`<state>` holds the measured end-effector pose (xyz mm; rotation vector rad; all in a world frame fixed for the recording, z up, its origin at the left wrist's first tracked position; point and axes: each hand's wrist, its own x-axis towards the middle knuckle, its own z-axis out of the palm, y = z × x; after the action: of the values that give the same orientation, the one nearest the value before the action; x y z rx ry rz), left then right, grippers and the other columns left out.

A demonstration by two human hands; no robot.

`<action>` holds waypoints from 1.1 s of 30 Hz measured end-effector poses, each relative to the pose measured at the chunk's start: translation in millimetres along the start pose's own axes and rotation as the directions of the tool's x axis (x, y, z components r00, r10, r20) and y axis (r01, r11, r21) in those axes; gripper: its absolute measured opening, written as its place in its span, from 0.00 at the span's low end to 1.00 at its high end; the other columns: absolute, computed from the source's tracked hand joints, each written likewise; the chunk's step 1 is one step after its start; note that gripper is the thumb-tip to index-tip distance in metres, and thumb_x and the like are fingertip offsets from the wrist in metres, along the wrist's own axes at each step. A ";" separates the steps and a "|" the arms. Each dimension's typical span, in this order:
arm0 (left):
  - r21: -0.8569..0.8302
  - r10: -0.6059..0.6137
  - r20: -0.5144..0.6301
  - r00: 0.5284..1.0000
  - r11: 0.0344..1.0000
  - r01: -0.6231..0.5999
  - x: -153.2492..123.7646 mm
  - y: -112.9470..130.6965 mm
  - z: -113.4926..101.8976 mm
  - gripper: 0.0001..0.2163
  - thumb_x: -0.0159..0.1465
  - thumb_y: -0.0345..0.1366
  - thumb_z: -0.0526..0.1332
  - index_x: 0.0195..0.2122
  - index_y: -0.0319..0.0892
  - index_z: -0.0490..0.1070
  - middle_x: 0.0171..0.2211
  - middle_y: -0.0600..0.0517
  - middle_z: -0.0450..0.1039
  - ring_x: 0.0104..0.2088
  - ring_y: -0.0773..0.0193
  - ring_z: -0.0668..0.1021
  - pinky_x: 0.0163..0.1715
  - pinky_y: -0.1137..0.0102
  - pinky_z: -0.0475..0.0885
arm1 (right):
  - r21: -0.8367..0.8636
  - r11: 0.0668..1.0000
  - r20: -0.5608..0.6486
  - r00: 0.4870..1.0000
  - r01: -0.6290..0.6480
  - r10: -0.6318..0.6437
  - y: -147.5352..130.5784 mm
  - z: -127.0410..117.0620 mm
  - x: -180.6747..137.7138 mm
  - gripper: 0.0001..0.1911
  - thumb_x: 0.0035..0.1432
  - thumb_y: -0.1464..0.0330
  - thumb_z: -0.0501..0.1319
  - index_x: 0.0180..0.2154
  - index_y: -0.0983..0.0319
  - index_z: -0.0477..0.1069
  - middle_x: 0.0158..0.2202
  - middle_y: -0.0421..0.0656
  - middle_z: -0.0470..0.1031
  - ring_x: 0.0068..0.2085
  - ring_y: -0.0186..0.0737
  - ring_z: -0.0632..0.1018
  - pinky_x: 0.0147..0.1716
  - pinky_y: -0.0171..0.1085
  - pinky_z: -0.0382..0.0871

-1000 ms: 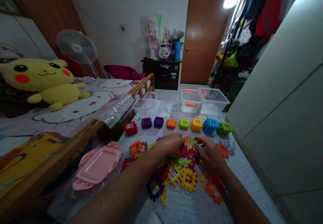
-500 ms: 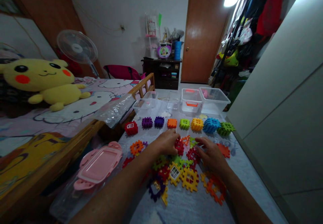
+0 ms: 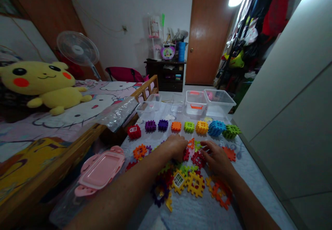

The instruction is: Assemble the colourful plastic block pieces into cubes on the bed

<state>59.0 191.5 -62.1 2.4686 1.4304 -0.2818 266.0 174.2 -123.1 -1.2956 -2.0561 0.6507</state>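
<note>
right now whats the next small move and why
Perhaps pinch the dark red piece with the right hand: it lies right beside that hand, among scattered pieces, and a red stack stands in a row apparently sorted by colour.

I can see a dark red toothed piece (image 3: 198, 159) with openings through it lying among loose, overlapping plastic pieces, and at its ten o'clock, twelve being the far side, a second red piece (image 3: 186, 154) stands half hidden. An orange triangular piece (image 3: 191, 142) sits at eleven and a lime-green piece (image 3: 197, 145) at twelve. A yellow window piece (image 3: 196, 185) lies flat at six, just beside a white-latticed yellow piece (image 3: 178, 180), while orange pieces (image 3: 215, 190) overlap at five.
</note>
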 end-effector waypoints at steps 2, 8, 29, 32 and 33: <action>0.011 -0.009 0.013 1.000 1.000 0.009 -0.6 0.6 -2.5 0.19 0.40 0.39 0.72 0.35 0.44 0.77 0.38 0.44 0.77 0.39 0.49 0.77 0.42 0.60 0.73 | -0.004 1.000 -0.001 1.000 -0.003 0.003 -0.1 -0.5 0.0 0.13 0.59 0.67 0.56 0.46 0.61 0.71 0.41 0.45 0.76 0.37 0.40 0.78 0.36 0.41 0.74; 0.019 -0.040 -0.006 0.999 0.999 0.040 -5.5 -4.4 -3.8 0.17 0.41 0.38 0.71 0.34 0.44 0.78 0.39 0.45 0.77 0.41 0.52 0.77 0.43 0.63 0.72 | 0.008 1.000 -0.009 1.000 -0.004 0.004 -1.2 -0.2 0.3 0.12 0.59 0.67 0.56 0.44 0.60 0.71 0.39 0.44 0.76 0.36 0.40 0.78 0.37 0.41 0.74; 0.153 0.040 0.043 0.998 0.987 -0.046 -2.8 8.2 -8.9 0.17 0.49 0.38 0.65 0.40 0.38 0.78 0.40 0.37 0.79 0.40 0.46 0.79 0.39 0.61 0.74 | -0.008 1.000 0.023 1.000 -0.010 0.010 -3.6 -0.2 0.9 0.13 0.59 0.68 0.55 0.45 0.60 0.71 0.40 0.45 0.76 0.37 0.40 0.79 0.39 0.41 0.74; 0.163 0.034 0.050 0.998 0.986 -0.042 -0.3 8.4 -9.2 0.18 0.48 0.39 0.66 0.40 0.39 0.78 0.40 0.38 0.79 0.40 0.47 0.79 0.39 0.63 0.74 | -0.006 1.000 0.033 0.999 -0.020 0.020 -4.1 -0.2 0.8 0.14 0.58 0.68 0.55 0.46 0.61 0.71 0.40 0.45 0.76 0.37 0.41 0.79 0.39 0.42 0.74; 0.167 0.032 0.054 0.998 0.985 -0.040 1.2 8.1 -8.8 0.19 0.47 0.39 0.67 0.40 0.39 0.78 0.40 0.38 0.79 0.40 0.47 0.79 0.38 0.64 0.74 | -0.005 1.000 0.041 0.999 -0.029 0.030 -3.9 0.0 0.9 0.14 0.58 0.68 0.55 0.46 0.61 0.71 0.40 0.45 0.76 0.37 0.41 0.79 0.39 0.42 0.74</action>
<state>66.9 191.5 -53.1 2.5960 1.3918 -0.4729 263.3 173.4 -120.2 -1.3276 -2.0762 0.6921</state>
